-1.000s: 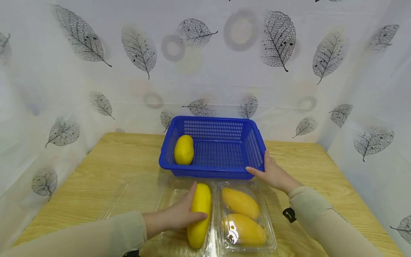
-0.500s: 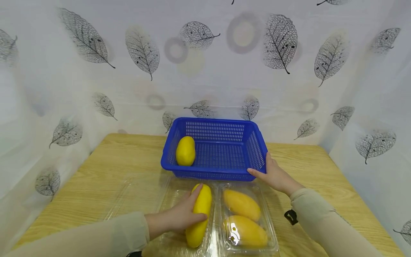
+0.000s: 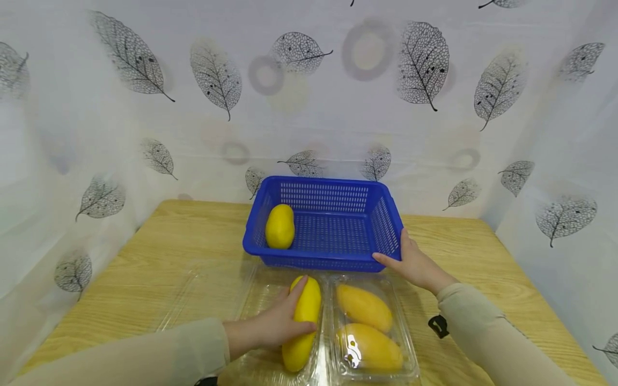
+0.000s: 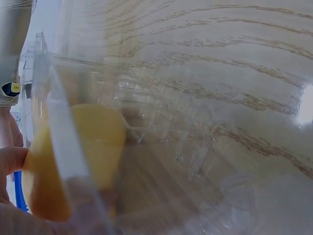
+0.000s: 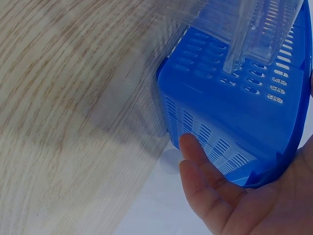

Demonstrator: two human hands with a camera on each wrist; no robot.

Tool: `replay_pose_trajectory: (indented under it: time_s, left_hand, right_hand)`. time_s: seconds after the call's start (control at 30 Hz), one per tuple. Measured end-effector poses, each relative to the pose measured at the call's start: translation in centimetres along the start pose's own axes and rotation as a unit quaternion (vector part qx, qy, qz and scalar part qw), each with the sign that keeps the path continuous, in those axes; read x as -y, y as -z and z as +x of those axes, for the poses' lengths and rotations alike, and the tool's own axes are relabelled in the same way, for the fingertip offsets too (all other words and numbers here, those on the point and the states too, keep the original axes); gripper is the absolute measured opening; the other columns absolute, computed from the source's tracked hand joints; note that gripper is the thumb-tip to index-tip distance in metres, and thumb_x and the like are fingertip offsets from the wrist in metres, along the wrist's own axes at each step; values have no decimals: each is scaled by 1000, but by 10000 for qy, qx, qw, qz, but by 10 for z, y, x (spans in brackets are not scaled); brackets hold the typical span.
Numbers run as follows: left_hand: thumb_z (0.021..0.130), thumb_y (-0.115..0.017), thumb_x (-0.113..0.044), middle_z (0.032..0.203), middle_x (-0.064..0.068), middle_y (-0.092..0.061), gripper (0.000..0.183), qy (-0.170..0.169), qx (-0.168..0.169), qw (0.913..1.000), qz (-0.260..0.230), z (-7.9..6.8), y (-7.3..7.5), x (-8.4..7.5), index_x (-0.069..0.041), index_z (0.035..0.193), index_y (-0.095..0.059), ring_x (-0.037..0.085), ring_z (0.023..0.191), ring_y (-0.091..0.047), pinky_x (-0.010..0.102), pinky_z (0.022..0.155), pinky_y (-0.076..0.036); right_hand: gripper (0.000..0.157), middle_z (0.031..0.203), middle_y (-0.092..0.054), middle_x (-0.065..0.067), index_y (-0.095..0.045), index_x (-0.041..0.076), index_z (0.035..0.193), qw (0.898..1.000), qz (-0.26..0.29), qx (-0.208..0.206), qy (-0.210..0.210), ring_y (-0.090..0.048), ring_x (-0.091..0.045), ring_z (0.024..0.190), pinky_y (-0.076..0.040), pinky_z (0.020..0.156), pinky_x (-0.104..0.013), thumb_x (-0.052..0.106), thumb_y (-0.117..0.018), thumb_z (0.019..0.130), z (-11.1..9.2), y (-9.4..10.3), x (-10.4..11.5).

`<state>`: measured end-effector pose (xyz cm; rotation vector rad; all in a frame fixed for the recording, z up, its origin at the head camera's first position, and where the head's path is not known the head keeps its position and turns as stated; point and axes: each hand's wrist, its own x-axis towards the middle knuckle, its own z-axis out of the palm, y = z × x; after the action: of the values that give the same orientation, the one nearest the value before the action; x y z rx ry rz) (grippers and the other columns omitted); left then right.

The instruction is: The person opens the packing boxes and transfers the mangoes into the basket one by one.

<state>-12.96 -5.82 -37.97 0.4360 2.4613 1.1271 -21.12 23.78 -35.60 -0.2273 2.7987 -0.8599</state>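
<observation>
My left hand (image 3: 277,324) grips a long yellow mango (image 3: 309,311), thumb and fingers spread across it. This mango lies lengthwise along the right side of an open clear plastic clamshell box (image 3: 260,305). Through the box's clear wall, the left wrist view shows the mango (image 4: 98,137) with fingertips at its side. My right hand (image 3: 417,266) holds the front right corner of a blue plastic basket (image 3: 318,255), thumb on the rim. In the right wrist view, its fingers (image 5: 198,183) curl along the outer wall of the basket (image 5: 205,103).
Inside the basket, one yellow mango (image 3: 280,228) sits at the left end. A closed clear box (image 3: 407,343) with two orange-yellow mangoes stands right of the open one. The open box's lid (image 3: 212,289) spreads left over the wooden table (image 3: 159,241). A leaf-print curtain (image 3: 309,123) hangs behind.
My left hand and the mango have shifted slightly to the right within the open box. The right hand stays on the basket corner. The head view has tilted a little.
</observation>
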Motion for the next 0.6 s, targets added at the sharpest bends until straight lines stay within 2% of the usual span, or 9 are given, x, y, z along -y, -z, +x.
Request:
replay_pose_trajectory:
  time_s: [0.27,0.6]
  left_hand:
    - [72,-61,-40,132,31,-8,90,-86,-37,9999,-114,1,-3,0,-15,137,-5,42,116,-22,54,88,-24]
    - [72,-62,-38,132,31,-7,89,-76,-98,9997,-222,1,-5,-1,-15,137,-6,43,116,-22,54,88,-25]
  right_hand:
    - [104,135,11,-25,21,1,129,10000,-34,-18,33,0,-41,122,-10,92,-56,64,-41,73,1,0,-1]
    - [105,136,12,-24,21,1,129,10000,58,-11,-18,1,-40,122,-9,92,-56,64,-41,73,0,0,0]
